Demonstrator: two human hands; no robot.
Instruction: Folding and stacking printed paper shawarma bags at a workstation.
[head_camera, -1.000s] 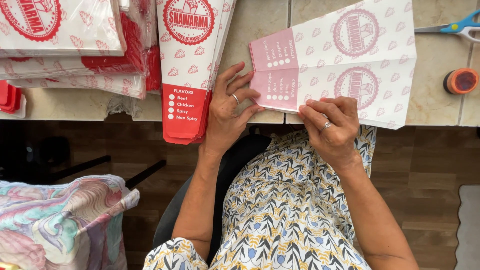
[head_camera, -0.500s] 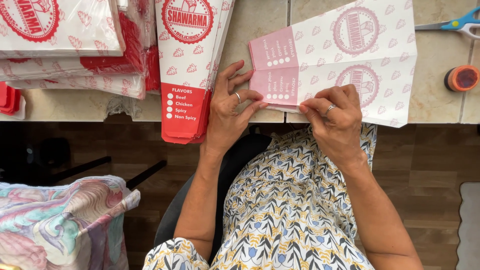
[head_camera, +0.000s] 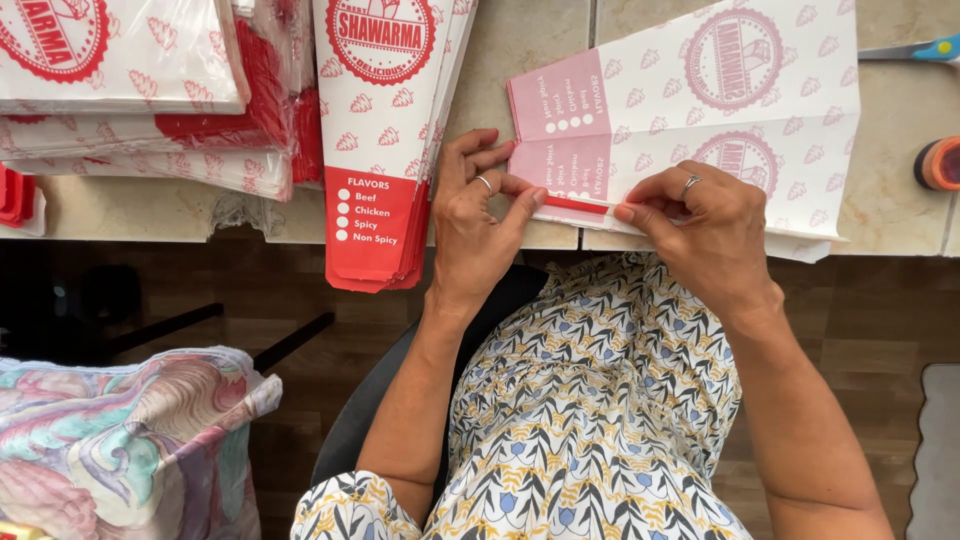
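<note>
Left hand (head_camera: 478, 225): palm down, fingers spread and extended forward, ring on ring finger, thumb angled right, tip pressed flat. Right hand (head_camera: 705, 230): palm down, fingers curled, pointing left, ring on finger, fingertips pinched low. Thumb and fingertips of both hands close together, not touching. Both forearms bare, angled inward, elbows bent.

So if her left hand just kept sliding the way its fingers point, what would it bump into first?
The left hand points up and to the right, fingertips already on the pink-printed paper sheet at its folded edge. Going on, it would likely just slide across that sheet; nothing else shows in that line.
</note>
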